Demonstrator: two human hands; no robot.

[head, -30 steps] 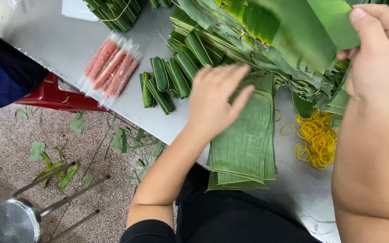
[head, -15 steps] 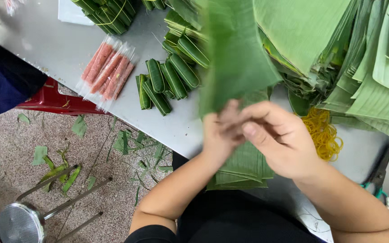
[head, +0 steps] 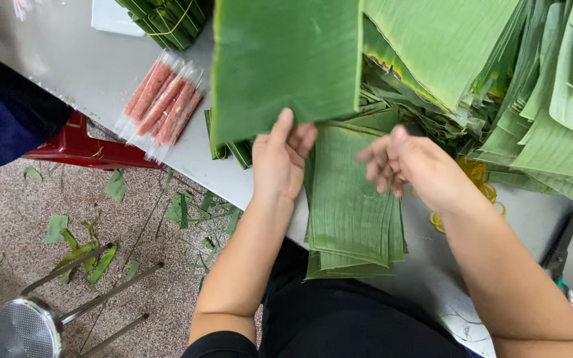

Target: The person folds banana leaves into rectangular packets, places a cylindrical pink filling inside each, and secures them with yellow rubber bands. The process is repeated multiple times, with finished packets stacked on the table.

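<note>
A banana leaf [head: 286,63] fills the frame's upper middle, gripped at its lower edge by the left hand [head: 278,159], above a leaf stack [head: 353,199] on the worktop [head: 81,66]; the right hand [head: 409,166] hovers half-open, empty.

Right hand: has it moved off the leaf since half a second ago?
Yes. The right hand has let go and drawn to the right, now open above the flat leaf stack, while the left hand alone holds the big leaf.
</note>
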